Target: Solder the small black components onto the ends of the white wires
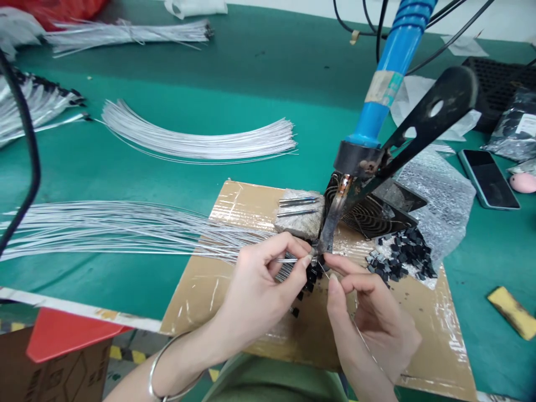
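My left hand (259,279) pinches the end of a thin silver wire (288,261) between thumb and forefinger, right under the tip of a blue-handled soldering iron (377,111) fixed in a black stand. My right hand (368,318) pinches a fine strand of solder wire (360,335) and holds its end at the same iron tip (324,245). Beneath both hands lie small black parts (312,276), and a fan of silver wires (125,229) runs off to the left.
A taped cardboard sheet (251,212) covers the green table (251,84). A heap of black parts (402,257) lies at the right near a wire-grille fan (368,215). More wire bundles (196,142) lie behind. A phone (488,178) and a yellow sponge (513,312) sit at right.
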### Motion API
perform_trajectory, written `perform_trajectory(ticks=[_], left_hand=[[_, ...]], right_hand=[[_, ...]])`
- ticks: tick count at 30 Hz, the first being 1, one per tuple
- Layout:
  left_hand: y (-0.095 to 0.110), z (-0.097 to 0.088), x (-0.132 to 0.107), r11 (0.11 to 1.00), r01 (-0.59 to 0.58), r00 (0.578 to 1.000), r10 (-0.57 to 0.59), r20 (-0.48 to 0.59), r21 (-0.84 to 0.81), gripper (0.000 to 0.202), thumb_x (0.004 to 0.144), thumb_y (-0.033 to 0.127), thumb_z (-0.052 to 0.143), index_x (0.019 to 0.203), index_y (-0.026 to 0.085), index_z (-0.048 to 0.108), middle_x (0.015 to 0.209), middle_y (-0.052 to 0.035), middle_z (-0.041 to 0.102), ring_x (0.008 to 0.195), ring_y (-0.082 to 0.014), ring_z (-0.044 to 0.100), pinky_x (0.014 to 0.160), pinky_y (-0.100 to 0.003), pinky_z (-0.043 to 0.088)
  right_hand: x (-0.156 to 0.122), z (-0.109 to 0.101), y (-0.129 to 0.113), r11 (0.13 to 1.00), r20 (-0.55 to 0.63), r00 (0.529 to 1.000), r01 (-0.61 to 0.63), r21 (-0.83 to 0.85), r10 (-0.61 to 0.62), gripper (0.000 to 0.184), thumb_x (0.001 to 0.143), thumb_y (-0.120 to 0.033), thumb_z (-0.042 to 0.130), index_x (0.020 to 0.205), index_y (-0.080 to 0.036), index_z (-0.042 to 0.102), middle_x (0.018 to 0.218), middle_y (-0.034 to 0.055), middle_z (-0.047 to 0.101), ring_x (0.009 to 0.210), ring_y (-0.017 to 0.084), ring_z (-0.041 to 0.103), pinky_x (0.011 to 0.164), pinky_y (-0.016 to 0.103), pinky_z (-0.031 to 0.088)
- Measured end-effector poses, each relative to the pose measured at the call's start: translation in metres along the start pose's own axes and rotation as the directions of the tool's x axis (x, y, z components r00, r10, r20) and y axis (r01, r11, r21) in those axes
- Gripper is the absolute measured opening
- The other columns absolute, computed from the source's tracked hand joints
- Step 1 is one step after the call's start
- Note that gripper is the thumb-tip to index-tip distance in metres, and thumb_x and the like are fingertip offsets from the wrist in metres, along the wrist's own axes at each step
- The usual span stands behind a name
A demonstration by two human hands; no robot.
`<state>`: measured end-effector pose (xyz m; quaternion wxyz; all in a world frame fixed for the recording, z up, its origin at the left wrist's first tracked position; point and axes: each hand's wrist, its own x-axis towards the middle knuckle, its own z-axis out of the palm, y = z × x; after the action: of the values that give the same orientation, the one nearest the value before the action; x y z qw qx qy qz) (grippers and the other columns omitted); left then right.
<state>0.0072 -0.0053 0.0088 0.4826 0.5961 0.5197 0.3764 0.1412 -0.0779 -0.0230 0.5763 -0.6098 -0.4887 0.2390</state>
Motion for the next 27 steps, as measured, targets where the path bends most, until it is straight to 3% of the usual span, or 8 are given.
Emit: perform_trajectory(ticks=[12, 21, 27], left_hand=[[-0.0023, -0.0003, -0.0009, 0.998, -0.054, 0.998, 0.054, -0.017, -0.026, 0.015, 0.086, 0.014, 0.065, 0.073, 0.017, 0.073, 0.078, -0.0043, 0.080, 0.068, -0.0142, 0.071, 0.058, -0.019, 0.050], [-0.0043, -0.0006, -0.0011, 0.992, -0.125, 0.992, 0.125, -0.032, -0.008, 0.018, 0.086, 0.008, 0.063, 0.072, 0.017, 0.071, 0.075, -0.0010, 0.079, 0.064, -0.0101, 0.069, 0.047, -0.015, 0.039], [-0.0036, 0.0001, -0.0020, 0.994, -0.105, 0.994, 0.106, -0.031, 0.012, 0.017, 0.086, 0.011, 0.064, 0.072, 0.017, 0.071, 0.076, -0.0020, 0.080, 0.067, -0.0115, 0.071, 0.052, -0.016, 0.046]], right_hand=[[-0.0003, 0.0019, -0.0015, 0.999, -0.033, 0.999, 0.001, -0.032, -0.002, 0.014, 0.097, -0.015, 0.075, 0.087, -0.024, 0.070, 0.113, 0.0030, 0.086, 0.105, 0.015, 0.083, 0.091, 0.020, 0.062], [0.0005, 0.0018, 0.0014, 0.995, -0.028, 0.996, 0.080, -0.054, -0.082, 0.014, 0.095, -0.011, 0.076, 0.088, -0.022, 0.071, 0.111, 0.0046, 0.086, 0.096, 0.015, 0.084, 0.088, 0.020, 0.064], [0.0019, 0.0003, 0.0049, 0.989, 0.001, 0.992, 0.126, -0.082, -0.127, 0.014, 0.094, -0.010, 0.074, 0.089, -0.022, 0.070, 0.110, 0.0057, 0.087, 0.093, 0.016, 0.085, 0.085, 0.022, 0.065]])
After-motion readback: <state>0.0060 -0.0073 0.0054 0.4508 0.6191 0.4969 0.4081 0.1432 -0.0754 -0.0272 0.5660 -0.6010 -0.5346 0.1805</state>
